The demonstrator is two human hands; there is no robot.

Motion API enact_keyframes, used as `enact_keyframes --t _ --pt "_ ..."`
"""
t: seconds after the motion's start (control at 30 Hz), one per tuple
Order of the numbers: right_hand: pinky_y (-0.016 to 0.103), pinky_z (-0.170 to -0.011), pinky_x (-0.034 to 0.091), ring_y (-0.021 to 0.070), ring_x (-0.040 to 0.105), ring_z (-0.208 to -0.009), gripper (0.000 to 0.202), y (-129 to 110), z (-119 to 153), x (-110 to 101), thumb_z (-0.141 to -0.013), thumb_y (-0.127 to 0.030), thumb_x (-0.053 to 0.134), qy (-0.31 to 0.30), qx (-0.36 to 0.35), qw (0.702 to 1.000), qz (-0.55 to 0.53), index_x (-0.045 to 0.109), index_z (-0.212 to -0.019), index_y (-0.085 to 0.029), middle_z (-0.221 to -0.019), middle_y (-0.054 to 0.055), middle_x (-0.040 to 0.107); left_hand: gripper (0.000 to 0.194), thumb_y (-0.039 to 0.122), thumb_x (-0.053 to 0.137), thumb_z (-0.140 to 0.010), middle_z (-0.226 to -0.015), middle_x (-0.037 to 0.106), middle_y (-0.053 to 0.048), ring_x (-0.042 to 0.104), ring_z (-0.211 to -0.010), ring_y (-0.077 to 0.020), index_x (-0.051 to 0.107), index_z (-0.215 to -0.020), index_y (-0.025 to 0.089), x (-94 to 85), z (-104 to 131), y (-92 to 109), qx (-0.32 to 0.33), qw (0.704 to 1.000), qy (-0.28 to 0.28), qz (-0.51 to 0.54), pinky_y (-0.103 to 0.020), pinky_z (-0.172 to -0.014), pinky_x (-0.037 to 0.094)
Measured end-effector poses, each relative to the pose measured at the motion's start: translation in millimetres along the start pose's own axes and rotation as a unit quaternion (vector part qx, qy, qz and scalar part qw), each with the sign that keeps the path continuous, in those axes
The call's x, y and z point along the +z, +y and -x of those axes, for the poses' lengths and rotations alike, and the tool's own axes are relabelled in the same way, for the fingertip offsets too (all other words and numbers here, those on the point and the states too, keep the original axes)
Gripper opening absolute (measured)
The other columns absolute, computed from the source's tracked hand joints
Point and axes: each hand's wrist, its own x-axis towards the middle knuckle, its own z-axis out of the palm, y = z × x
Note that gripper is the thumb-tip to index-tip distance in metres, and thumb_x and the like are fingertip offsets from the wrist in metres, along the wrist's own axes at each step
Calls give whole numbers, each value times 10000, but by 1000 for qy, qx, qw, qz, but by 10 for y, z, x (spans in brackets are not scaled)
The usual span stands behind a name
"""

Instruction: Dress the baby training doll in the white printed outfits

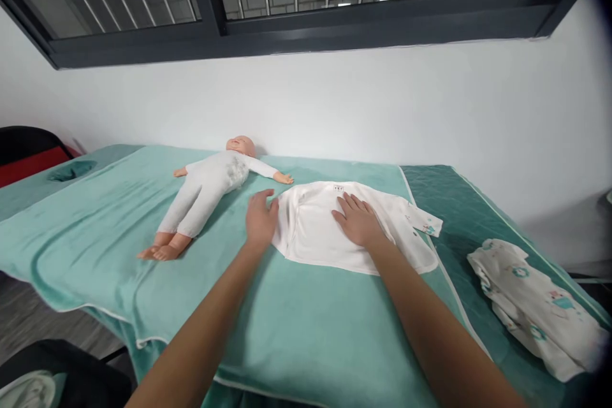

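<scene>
A white baby shirt (318, 229) lies spread on the green bed cover, with one printed sleeve reaching out to the right. My right hand (357, 220) rests flat on the middle of the shirt, fingers outstretched. At the shirt's left edge is my left hand (261, 220), its thumb apart from the slightly bent fingers; nothing shows in its grasp. The shirt's left sleeve is not visible. To the left of my hands a baby doll (205, 188) in a white body suit lies on its back, arms spread and feet toward me.
A folded white printed baby garment (540, 306) lies at the right. The green cover (306, 331) drapes over the bed's front edge. Behind stand a white wall (335, 108) and a dark window frame (310, 32). A black chair (62, 370) is at the lower left.
</scene>
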Motion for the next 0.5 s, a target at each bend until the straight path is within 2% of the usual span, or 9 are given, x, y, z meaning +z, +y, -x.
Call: enact_keyframes --t 0.07,0.17,0.3,0.4,0.5 --pt "453 -1204 169 244 216 -1506 589 -13 6 -9 -1028 -489 265 -6 4 1000 6 363 -1525 -187 -1636 82 259 290 359 548 -898 -1139 701 -125 589 -1148 -276 678 -1066 161 -64 -8 -197 -18 997 -20 -72 -429 -1022 441" --pt "449 -1201 183 247 220 -1505 574 -14 14 -29 -1028 -469 277 -15 7 1000 6 381 -1511 -178 -1631 91 271 241 367 564 -897 -1042 710 -106 581 -1101 -276 693 -965 176 -53 32 -281 6 993 -49 -104 -417 -992 437" --pt "433 -1197 218 256 266 -1483 497 -51 20 -70 -997 -395 375 18 -8 999 -26 498 -1422 -168 -1597 86 348 173 311 539 -926 -1030 684 -95 558 -1062 -276 660 -965 194 -54 115 -202 59 994 10 -90 -398 -922 457" --pt "379 -1132 338 234 434 -1372 417 -228 -3 -137 -956 -345 433 63 -22 990 -127 577 -1319 -197 -1483 84 502 185 325 509 -955 -984 679 -87 578 -980 -264 643 -969 198 -100 159 -148 77 994 39 -68 -399 -879 464" --pt "334 -940 475 204 651 -1035 387 -530 -111 -224 -963 -467 414 57 4 960 -273 605 -1212 -242 -1189 58 684 201 333 484 -975 -973 695 -76 600 -964 -252 639 -988 206 -103 223 -53 121 991 32 -48 -403 -889 460"
